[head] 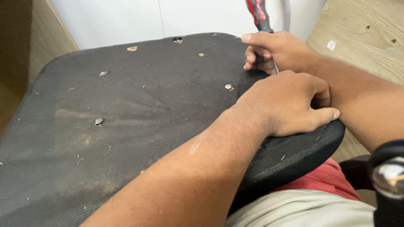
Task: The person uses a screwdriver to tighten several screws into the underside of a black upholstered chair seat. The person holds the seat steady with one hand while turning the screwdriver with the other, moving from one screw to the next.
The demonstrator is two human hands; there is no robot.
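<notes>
seat pad [139,138]: matt black woven cloth, dusty, rough | screws [99,121]: shiny metal | screwdriver [260,14]: glossy red-black plastic grip, metal shaft | panel [362,38] past pad's right edge: raw matt wood

Single head-worn view, looking steeply down and forward at close range over the dusty black fabric seat underside [126,126]; no second view.

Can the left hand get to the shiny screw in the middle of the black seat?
Probably yes. The left hand rests on the seat edge, holding nothing, and only bare fabric lies between it and that screw. The right hand with the screwdriver is off to the other side.
</notes>
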